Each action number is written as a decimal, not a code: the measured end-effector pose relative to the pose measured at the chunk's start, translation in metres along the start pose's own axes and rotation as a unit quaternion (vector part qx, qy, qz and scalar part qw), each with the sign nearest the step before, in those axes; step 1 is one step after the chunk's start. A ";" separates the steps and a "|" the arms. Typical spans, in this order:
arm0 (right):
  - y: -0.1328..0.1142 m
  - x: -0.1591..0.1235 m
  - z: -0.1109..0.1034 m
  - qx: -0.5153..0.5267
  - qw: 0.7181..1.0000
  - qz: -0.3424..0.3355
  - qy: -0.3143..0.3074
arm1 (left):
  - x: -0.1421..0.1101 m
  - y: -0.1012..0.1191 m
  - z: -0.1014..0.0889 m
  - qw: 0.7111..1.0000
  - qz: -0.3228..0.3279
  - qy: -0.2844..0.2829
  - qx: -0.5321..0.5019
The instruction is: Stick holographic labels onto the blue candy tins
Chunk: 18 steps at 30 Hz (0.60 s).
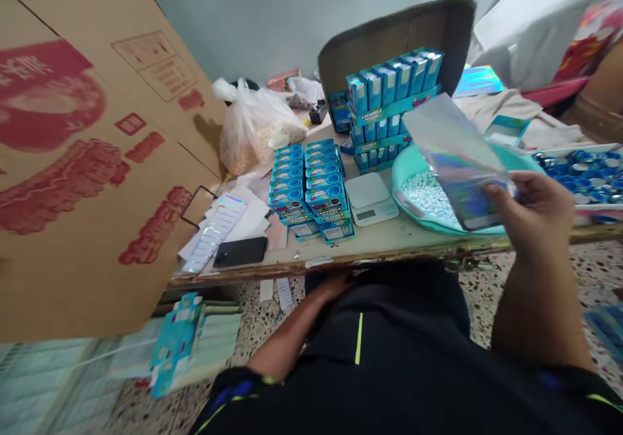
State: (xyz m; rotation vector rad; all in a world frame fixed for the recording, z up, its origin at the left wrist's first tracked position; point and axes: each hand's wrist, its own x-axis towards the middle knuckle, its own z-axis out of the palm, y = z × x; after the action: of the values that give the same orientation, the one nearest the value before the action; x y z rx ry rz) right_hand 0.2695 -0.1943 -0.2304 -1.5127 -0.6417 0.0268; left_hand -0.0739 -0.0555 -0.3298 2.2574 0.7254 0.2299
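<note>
My right hand is closed on a flat, shiny clear plastic bag, pinched at its lower corner. The bag hangs over a turquoise basin that holds many small white pellets, and it covers part of them. My left arm reaches down to my lap, and the left hand is mostly hidden beneath the table edge, its fingers out of sight. Left of the basin sits a white scale. Beside that stand stacked small blue boxes in two columns.
Behind the scale, more blue boxes are stacked in trays. A black phone and label sheets lie at the left. A big cardboard box rises beside them. At right, a tray holds blue caps; another person's arm shows there.
</note>
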 end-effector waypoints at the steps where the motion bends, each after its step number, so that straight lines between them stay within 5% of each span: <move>1: -0.005 0.001 0.008 0.026 0.999 -0.029 -0.002 | -0.004 -0.002 -0.004 1.000 0.004 -0.030 0.005; 4: -0.016 0.004 0.028 0.069 0.994 -0.078 -0.022 | -0.011 0.015 -0.026 0.990 0.043 -0.134 0.004; 7: -0.019 -0.001 0.037 0.067 0.993 -0.088 -0.045 | -0.006 0.063 -0.044 0.968 0.176 -0.177 -0.042; 10: -0.018 -0.014 0.035 0.046 0.994 -0.093 -0.032 | 0.020 0.118 -0.051 0.913 0.397 0.015 -0.094; 13: -0.019 -0.024 0.026 0.030 0.995 -0.087 -0.047 | 0.066 0.162 -0.051 0.827 0.512 0.222 0.058; 15: -0.020 -0.022 0.019 0.021 0.992 -0.089 -0.089 | 0.102 0.181 -0.052 0.812 0.494 0.257 0.175; 18: -0.020 -0.007 0.009 -0.013 0.984 -0.113 -0.136 | 0.157 0.194 -0.054 0.843 0.440 0.196 0.241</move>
State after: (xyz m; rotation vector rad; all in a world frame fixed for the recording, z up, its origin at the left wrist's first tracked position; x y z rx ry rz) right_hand 0.2521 -0.1906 -0.2153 -1.4657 -1.0337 0.0513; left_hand 0.1192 -0.0439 -0.1629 2.9358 -0.1704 1.0747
